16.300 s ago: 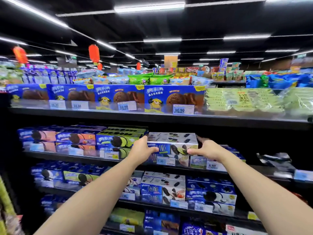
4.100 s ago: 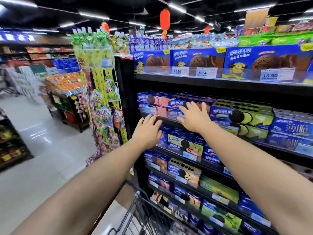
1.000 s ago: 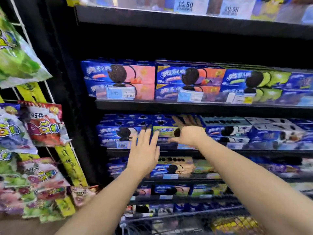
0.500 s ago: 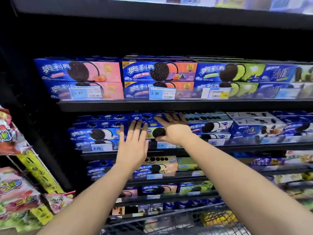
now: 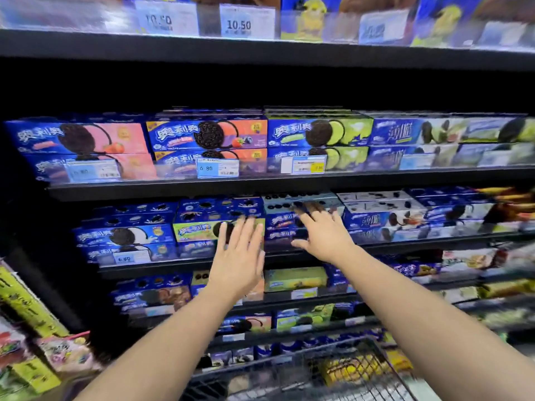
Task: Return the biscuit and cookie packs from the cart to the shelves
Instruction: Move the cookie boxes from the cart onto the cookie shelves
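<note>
Hands held nothing: left hand [image 5: 237,256], fingers straight, over the green box [image 5: 197,230]; right hand [image 5: 321,235], fingers splayed, at packs [image 5: 282,224] just right of it.

top shelf boxes [image 5: 304,21]: cut off by upper edge
lime box [image 5: 197,230]: right end hidden behind left hand [image 5: 237,256]
right hand [image 5: 321,233]: fingertips blurred, contact unclear
cart [image 5: 318,369]: contents smeared, cut by lower edge
far-right shelves [image 5: 477,215]: motion-blurred, labels unreadable

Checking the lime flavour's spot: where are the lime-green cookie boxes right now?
Head view, right of centre: the lime-green cookie boxes are stacked on the second shelf down, between the orange-fronted boxes on their left and the thin-cookie boxes on their right.
</note>
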{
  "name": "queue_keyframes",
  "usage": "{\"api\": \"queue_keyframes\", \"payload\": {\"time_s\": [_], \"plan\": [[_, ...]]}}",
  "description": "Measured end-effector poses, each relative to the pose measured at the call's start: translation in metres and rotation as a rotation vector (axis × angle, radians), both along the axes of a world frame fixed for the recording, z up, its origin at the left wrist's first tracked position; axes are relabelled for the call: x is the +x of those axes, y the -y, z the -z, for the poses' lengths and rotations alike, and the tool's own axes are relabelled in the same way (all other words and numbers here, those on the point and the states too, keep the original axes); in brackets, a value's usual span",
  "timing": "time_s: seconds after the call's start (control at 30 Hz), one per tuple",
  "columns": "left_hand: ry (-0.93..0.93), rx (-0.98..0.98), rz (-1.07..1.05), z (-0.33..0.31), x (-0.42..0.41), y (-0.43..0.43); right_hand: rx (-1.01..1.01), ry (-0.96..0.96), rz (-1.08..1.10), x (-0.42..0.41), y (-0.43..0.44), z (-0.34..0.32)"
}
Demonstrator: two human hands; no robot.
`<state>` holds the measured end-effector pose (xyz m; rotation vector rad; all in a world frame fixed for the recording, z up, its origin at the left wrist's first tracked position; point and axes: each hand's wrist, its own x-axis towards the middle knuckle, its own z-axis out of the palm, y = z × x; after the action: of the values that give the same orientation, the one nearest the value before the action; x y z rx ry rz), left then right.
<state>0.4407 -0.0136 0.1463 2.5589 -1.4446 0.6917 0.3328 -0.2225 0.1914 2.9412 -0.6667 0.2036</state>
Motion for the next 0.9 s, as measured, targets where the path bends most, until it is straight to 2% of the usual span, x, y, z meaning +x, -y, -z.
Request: {"api": "queue_keyframes", "payload": {"time_s": [0.1, 0.2, 0.4, 0.9], "plan": [[0.033, -0.013, 0.027, 0.016, -0.017, 0.032, -0.018, -0.02, 0.01, 0.006, 0.034, -0.001], [0.025, 0.014, 0.031, 0.027, -0.029, 0.054, 0.05, -0.088, -0.051, 0.02, 0.059, -0.009], [0.027, -0.014, -0.037, 0.032, -0.034, 0.069, 0.083, -0.187, -0.166, 0.054, 0.072, -0.015], [0.022, -0.04, -0.104, 0.044, -0.037, 0.07, 0.041, -0.088, -0.15, 0.051, 0.067, -0.002]]}}
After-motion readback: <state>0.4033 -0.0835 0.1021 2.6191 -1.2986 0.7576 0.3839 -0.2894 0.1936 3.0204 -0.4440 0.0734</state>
